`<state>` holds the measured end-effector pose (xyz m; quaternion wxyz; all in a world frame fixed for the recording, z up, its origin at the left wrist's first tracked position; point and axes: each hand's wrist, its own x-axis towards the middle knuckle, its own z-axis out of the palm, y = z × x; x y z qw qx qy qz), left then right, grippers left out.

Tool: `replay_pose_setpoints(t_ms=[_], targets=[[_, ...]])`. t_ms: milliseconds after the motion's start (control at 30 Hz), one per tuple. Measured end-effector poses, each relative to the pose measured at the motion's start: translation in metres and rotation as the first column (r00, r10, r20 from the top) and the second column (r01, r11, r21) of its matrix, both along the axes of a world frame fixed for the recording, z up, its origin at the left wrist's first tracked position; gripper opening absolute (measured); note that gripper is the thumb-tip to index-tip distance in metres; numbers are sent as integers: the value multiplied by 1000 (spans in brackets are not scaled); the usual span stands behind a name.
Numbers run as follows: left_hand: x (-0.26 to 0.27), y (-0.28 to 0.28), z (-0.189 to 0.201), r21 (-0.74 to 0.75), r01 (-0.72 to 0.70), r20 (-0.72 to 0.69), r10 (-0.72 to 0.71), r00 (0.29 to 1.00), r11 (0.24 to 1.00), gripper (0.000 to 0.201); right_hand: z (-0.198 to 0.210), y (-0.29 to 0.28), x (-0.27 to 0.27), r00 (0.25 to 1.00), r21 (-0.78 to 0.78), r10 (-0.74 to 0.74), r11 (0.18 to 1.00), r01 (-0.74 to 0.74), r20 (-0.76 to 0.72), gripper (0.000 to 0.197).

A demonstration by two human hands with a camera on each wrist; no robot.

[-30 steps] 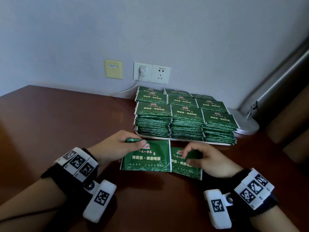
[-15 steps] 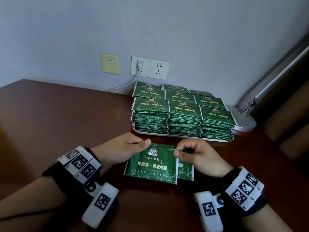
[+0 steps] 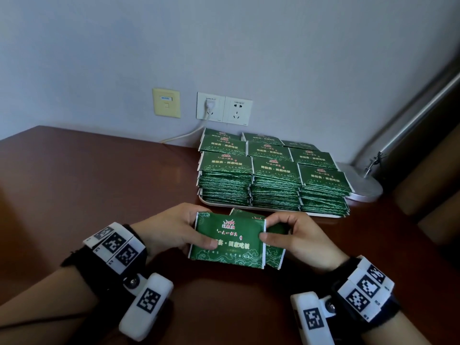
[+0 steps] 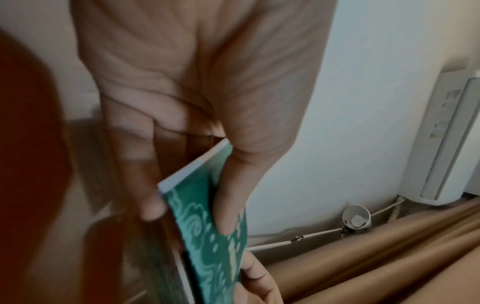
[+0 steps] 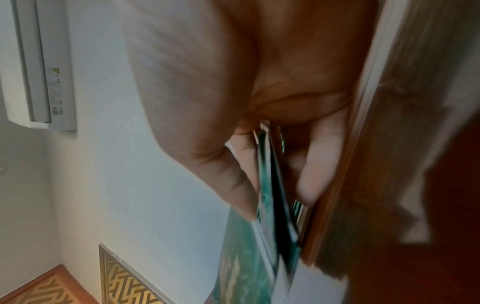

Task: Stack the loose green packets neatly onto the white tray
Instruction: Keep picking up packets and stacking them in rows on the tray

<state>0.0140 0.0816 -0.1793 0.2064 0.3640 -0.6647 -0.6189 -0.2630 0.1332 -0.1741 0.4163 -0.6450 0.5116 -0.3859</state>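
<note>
Both hands hold a small bundle of green packets [image 3: 230, 239] just above the brown table, in front of the white tray [image 3: 263, 209]. My left hand [image 3: 196, 241] pinches its left edge, thumb on top. My right hand [image 3: 270, 235] pinches the right edge. A second packet [image 3: 275, 253] sticks out behind at the right. The left wrist view shows thumb and fingers clamping the packet [image 4: 207, 230]. In the right wrist view at least two packets [image 5: 270, 205] sit edge-on between thumb and fingers. The tray carries several tall stacks of green packets [image 3: 271, 178].
Behind the tray are wall sockets [image 3: 224, 108] with a white cable [image 3: 184, 136] running down to the table. A round silver lamp base [image 3: 361, 185] sits right of the tray. Bare brown tabletop [image 3: 99, 183] spreads to the left.
The two loose packets lay side by side on the table; both hands have slid them together, one over the other, and lifted them into a two-handed pinch.
</note>
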Motion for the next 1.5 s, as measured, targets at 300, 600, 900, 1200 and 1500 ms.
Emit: replay_pose_setpoints(t_ms=[300,600,900,1200,1500], targets=[[5,-29,50,-58,-348,-271,321,908,936,53,43,-11,-20,899,-84,-202,964,253,389,53],[-37,-98,115,-16,-583,-386,533,753,812,48,105,-89,-54,718,9,-396,879,477,573,30],[-44,-134,93,-95,-518,-111,508,854,850,57,90,-125,-71,898,2,-422,905,425,121,26],[-43,-133,91,-615,-326,311,600,737,718,43,86,-127,-47,663,-245,-426,903,354,-615,25],[-44,-113,96,-607,75,673,462,577,791,98,96,-108,-22,508,-134,-246,959,248,-825,85]])
